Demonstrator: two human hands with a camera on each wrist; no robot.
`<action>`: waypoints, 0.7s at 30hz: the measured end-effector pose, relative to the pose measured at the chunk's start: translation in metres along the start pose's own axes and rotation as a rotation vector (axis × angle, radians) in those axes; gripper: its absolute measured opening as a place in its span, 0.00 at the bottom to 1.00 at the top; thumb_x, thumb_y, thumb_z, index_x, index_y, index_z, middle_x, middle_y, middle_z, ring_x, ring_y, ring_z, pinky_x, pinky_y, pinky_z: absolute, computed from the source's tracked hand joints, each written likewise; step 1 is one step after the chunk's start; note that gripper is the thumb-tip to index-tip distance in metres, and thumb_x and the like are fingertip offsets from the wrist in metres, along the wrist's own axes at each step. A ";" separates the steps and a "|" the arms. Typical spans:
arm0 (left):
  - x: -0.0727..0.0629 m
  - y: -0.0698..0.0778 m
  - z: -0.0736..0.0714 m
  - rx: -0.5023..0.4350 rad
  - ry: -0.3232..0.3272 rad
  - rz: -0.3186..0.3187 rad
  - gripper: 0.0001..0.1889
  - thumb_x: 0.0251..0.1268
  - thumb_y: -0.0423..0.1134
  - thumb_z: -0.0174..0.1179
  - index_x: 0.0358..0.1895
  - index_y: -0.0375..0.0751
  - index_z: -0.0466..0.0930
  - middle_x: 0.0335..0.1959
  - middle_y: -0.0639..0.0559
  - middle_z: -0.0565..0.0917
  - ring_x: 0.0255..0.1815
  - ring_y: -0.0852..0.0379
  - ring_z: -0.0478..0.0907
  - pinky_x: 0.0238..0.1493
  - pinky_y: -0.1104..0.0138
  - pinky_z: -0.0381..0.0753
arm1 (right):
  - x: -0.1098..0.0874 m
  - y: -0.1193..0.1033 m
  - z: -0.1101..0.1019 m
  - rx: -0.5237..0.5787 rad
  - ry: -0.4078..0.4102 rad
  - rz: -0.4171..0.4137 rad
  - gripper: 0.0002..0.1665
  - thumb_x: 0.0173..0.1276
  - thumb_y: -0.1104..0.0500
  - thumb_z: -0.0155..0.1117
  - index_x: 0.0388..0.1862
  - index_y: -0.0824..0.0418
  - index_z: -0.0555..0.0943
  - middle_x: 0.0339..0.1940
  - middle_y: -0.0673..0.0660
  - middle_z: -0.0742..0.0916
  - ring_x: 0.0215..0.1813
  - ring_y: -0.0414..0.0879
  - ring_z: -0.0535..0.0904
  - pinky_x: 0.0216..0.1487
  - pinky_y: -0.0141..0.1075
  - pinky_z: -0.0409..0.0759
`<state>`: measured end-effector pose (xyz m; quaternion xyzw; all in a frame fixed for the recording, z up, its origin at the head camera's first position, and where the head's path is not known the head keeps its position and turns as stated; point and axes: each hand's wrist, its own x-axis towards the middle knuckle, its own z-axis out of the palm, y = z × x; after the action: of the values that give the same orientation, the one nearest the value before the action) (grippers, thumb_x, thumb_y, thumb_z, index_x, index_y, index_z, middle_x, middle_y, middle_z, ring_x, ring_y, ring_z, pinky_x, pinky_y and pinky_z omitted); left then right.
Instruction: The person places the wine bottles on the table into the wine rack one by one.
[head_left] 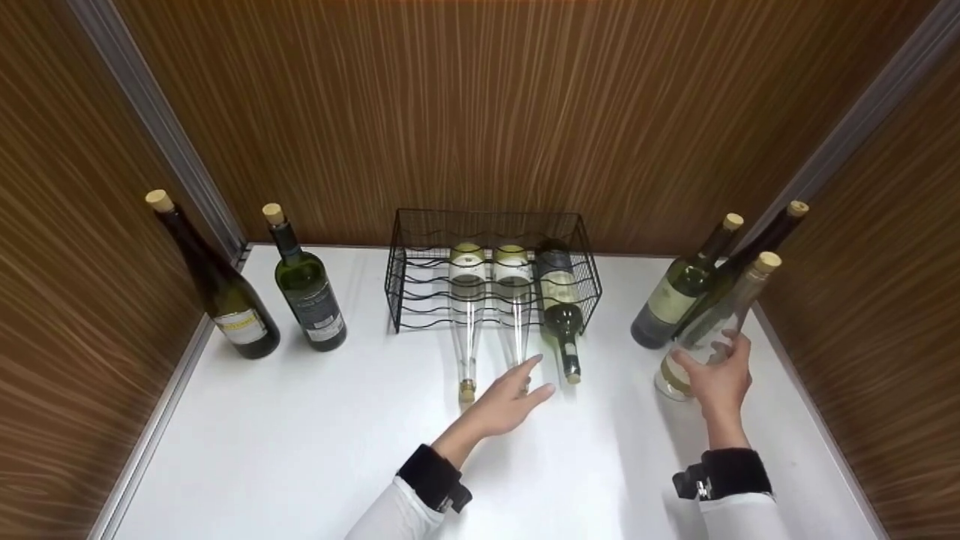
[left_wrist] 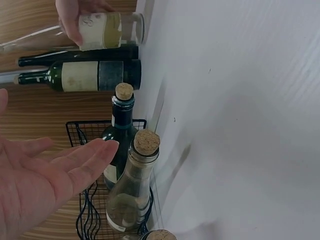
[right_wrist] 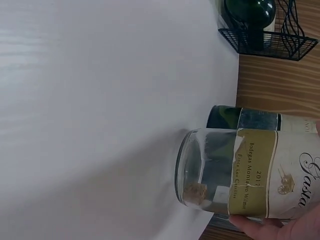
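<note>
Right fingers (head_left: 739, 349) wrap round the clear bottle (right_wrist: 256, 171); left fingers (head_left: 528, 366), outstretched, hang near racked bottles (head_left: 512, 270).

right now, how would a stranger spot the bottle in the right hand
On the white table, look right of the black wire rack. There the right hand grips a corked bottle with a gold-and-white label. Its clear glass sets it apart from the green bottle and the dark bottle beside it.

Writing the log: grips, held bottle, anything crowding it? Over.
Right grip on clear bottle. Left grip open, near racked bottles. Two dark bottles close behind clear one.
</note>
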<state>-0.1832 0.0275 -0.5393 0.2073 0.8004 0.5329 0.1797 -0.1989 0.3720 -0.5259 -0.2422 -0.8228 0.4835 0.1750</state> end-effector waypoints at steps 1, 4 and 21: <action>0.000 0.000 -0.001 -0.006 0.000 -0.001 0.38 0.75 0.62 0.44 0.79 0.45 0.51 0.75 0.39 0.58 0.70 0.40 0.64 0.66 0.49 0.68 | -0.001 -0.001 0.001 -0.015 -0.003 -0.023 0.55 0.51 0.58 0.80 0.73 0.56 0.57 0.67 0.66 0.72 0.68 0.60 0.65 0.67 0.52 0.63; -0.001 0.000 -0.004 -0.010 0.016 0.000 0.38 0.75 0.62 0.45 0.79 0.46 0.50 0.73 0.37 0.62 0.69 0.41 0.65 0.66 0.48 0.67 | -0.003 -0.005 0.002 -0.056 -0.026 -0.078 0.56 0.51 0.61 0.80 0.74 0.58 0.58 0.68 0.67 0.71 0.70 0.61 0.64 0.69 0.54 0.61; -0.007 0.002 -0.012 -0.081 0.072 0.062 0.36 0.74 0.59 0.49 0.78 0.46 0.52 0.74 0.41 0.62 0.68 0.44 0.67 0.64 0.52 0.70 | -0.019 -0.022 0.016 -0.126 -0.110 -0.334 0.53 0.44 0.66 0.82 0.69 0.64 0.65 0.65 0.67 0.72 0.68 0.64 0.65 0.67 0.61 0.61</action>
<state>-0.1831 0.0147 -0.5323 0.2055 0.7774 0.5772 0.1426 -0.1973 0.3406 -0.5153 -0.0857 -0.8886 0.4078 0.1920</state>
